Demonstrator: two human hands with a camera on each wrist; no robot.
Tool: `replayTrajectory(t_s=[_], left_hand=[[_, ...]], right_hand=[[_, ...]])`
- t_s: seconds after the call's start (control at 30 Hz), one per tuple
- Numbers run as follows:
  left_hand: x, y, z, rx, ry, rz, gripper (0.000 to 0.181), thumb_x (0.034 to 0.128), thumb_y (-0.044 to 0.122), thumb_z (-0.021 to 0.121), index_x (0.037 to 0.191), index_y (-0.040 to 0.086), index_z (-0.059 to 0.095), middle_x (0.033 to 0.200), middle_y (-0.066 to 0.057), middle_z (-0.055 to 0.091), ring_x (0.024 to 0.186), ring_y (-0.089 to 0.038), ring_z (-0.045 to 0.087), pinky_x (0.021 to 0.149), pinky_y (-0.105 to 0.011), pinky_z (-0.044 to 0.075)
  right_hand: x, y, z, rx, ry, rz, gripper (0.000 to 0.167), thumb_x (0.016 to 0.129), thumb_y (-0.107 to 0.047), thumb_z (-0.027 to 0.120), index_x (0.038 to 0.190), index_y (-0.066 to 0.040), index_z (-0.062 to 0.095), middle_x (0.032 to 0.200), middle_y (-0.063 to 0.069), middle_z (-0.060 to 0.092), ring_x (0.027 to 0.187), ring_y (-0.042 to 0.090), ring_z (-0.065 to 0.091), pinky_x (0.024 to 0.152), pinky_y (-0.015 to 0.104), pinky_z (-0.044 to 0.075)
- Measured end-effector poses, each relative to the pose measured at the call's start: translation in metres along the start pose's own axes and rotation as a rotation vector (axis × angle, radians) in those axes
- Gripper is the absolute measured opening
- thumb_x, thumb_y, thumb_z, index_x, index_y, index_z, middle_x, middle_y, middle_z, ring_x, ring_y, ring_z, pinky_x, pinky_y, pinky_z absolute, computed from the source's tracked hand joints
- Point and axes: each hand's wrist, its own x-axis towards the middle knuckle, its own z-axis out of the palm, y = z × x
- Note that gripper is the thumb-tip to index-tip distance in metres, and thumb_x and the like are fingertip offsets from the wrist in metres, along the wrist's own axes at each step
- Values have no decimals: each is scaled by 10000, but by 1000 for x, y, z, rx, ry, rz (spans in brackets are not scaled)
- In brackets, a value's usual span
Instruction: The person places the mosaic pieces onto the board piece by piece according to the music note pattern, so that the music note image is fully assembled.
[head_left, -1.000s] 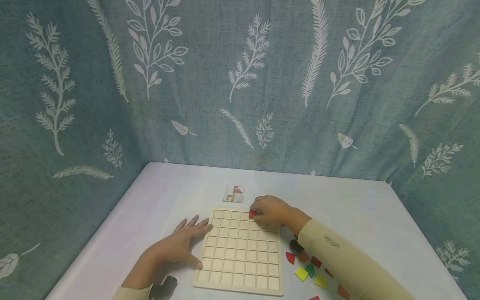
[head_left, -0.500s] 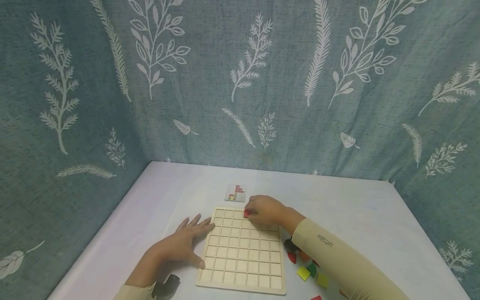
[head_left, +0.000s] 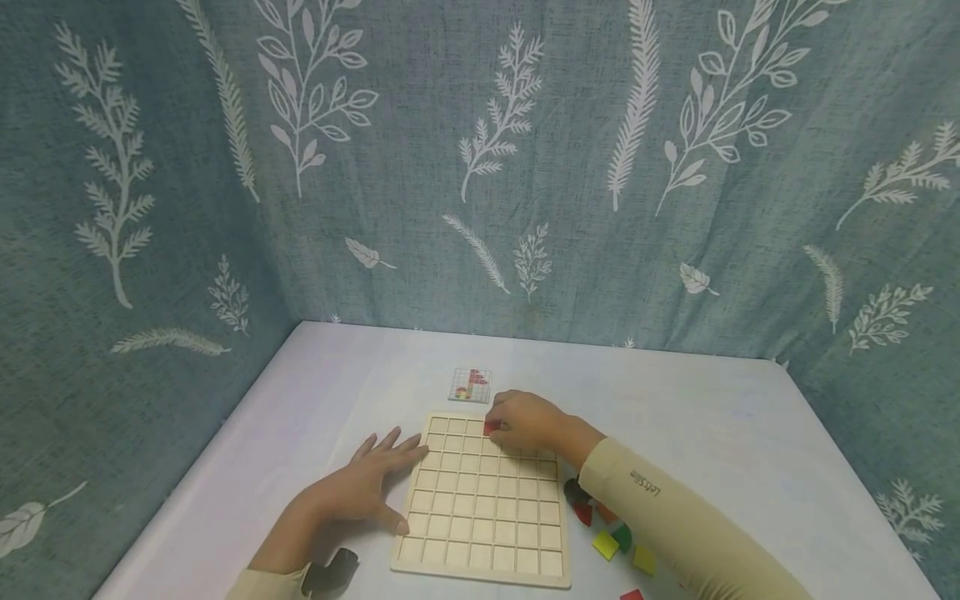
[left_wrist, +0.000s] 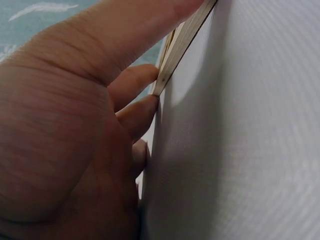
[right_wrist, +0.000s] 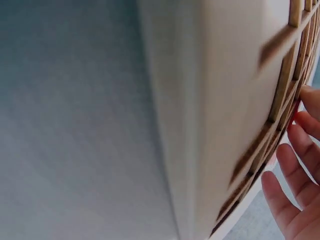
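A pale wooden grid board (head_left: pixel 480 500) lies on the white table. My right hand (head_left: pixel 528 421) pinches a small red piece (head_left: pixel 491 427) at a cell in the board's top row; most of the piece is covered by the fingers. In the right wrist view a sliver of the red piece (right_wrist: pixel 295 115) shows between thumb and fingertip, against the board's slats. My left hand (head_left: pixel 367 483) lies with spread fingers along the board's left edge. The left wrist view shows the left fingers (left_wrist: pixel 135 117) touching the board's side (left_wrist: pixel 180 45).
A small pattern card (head_left: pixel 470 386) with a coloured picture lies just beyond the board. To the board's right are several loose pieces, among them a yellow square (head_left: pixel 605 545), a green piece (head_left: pixel 622 537) and a red quarter-round (head_left: pixel 582 512), partly under the right sleeve (head_left: pixel 675 517).
My right hand has moved left along the board's top row with the red piece, most of it in the first half second. The left hand stays at the board's edge.
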Motion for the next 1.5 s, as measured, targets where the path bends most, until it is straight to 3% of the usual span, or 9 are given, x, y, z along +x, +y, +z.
replayTrajectory(t_s=[0.27, 0.5, 0.73, 0.9, 1.5], left_hand=[[0, 1, -1, 10, -2, -24, 1191, 468, 680, 790, 1494, 207, 414, 1578, -24, 275, 1471, -343, 45, 1138, -579, -61], [1, 0, 0, -3, 2, -4, 1182, 480, 670, 798, 1491, 192, 418, 1577, -36, 275, 1468, -356, 43, 1137, -577, -63], [3, -3, 3, -26, 4, 29, 1164, 497, 646, 803, 1492, 183, 414, 1576, -55, 274, 1463, -377, 44, 1128, -599, -66], [2, -2, 2, -25, -5, 22, 1165, 491, 638, 804, 1493, 191, 413, 1578, -62, 271, 1463, -381, 39, 1125, -603, -68], [-2, -1, -3, -13, -10, 28, 1172, 510, 661, 793, 1498, 166, 403, 1579, -76, 264, 1462, -382, 28, 1130, -590, -56]], right_hand=[[3, -5, -2, -37, -33, 41, 130, 915, -289, 690, 907, -169, 739, 792, -123, 518, 729, 47, 490, 688, 231, 473], [5, -7, 0, -51, -41, 68, 105, 907, -296, 699, 876, -196, 700, 791, -110, 509, 715, 70, 486, 652, 246, 455], [-1, -3, -1, -65, -58, 63, 226, 908, -312, 697, 1061, -146, 706, 943, -62, 597, 852, 92, 568, 759, 263, 506], [-18, 6, -9, -7, -35, 69, 321, 937, -258, 667, 1202, -78, 679, 1056, -6, 622, 982, 127, 597, 867, 297, 513], [-104, 37, -32, 10, -41, 257, 230, 871, -190, 734, 1088, -113, 739, 968, -51, 648, 927, 126, 605, 865, 344, 536]])
